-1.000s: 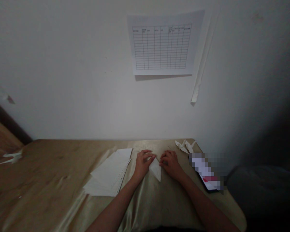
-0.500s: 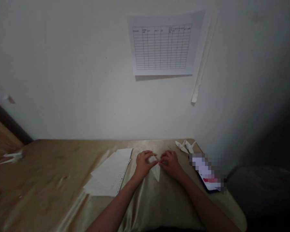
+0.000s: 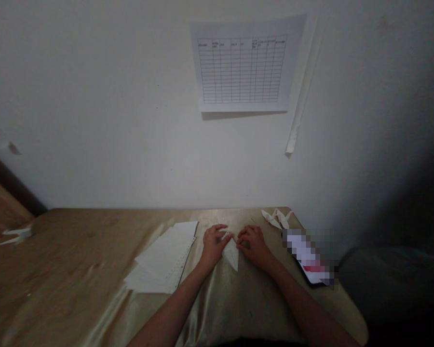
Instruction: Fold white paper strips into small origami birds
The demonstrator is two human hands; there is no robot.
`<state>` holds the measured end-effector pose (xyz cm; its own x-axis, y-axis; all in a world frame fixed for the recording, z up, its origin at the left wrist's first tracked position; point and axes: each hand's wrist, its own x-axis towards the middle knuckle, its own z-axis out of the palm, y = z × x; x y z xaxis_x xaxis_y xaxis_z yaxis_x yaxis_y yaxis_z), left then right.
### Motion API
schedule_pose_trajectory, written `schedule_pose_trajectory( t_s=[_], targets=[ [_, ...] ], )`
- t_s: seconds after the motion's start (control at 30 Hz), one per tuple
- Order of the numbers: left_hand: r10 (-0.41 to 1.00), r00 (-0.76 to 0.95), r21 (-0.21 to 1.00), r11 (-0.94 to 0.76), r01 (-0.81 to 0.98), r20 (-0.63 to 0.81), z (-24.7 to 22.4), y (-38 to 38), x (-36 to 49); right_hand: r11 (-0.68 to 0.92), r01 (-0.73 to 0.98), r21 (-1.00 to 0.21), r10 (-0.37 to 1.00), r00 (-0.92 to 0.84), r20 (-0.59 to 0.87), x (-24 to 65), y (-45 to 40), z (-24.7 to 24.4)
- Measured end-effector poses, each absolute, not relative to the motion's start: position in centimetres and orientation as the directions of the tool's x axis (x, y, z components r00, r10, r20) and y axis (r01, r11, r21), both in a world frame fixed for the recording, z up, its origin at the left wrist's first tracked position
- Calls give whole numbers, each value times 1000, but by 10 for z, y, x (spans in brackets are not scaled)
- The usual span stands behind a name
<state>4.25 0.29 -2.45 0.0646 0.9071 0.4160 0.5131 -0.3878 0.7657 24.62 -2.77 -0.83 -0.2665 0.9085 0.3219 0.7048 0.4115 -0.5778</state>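
A small piece of folded white paper (image 3: 232,257) lies on the cloth-covered table between my hands, its narrow point toward me. My left hand (image 3: 214,244) grips its upper left part between thumb and fingers. At the paper's upper right edge is my right hand (image 3: 252,242), its fingers bent and drawn together at the edge; whether they pinch the paper is too small to make out. Left of my left hand lies a fanned stack of white paper sheets (image 3: 162,258), some with punched holes along one edge. Beyond my right hand rests a folded paper bird (image 3: 278,218).
A phone (image 3: 307,258) with a lit, partly blurred screen lies near the table's right edge. White paper scraps (image 3: 18,234) are at the far left. The wall behind carries a printed table sheet (image 3: 244,70) and a hanging white strip (image 3: 298,115).
The upper part of the folded paper has been turned under my left fingers, and its lower part looks wider. My left thumb has shifted slightly up. The hands otherwise stay in place.
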Motion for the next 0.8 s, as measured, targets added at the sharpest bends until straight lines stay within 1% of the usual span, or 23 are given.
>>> schedule_pose_trajectory(
  t_s=[0.17,0.37,0.53,0.8],
  targets=[
    [885,7,774,-410,482,465,-22,1,39,398,714,-576,915,-260,310,246,-29,-7],
    [881,45,746,-425,513,471,-16,-3,40,391,723,-569,918,-258,302,247,-27,-7],
    [887,72,721,-415,554,456,-16,0,41,376,721,-582,921,-222,321,249,-26,-8],
    [875,91,673,-429,603,476,-14,2,38,346,735,-584,926,-170,336,252,-20,-14]
  ],
)
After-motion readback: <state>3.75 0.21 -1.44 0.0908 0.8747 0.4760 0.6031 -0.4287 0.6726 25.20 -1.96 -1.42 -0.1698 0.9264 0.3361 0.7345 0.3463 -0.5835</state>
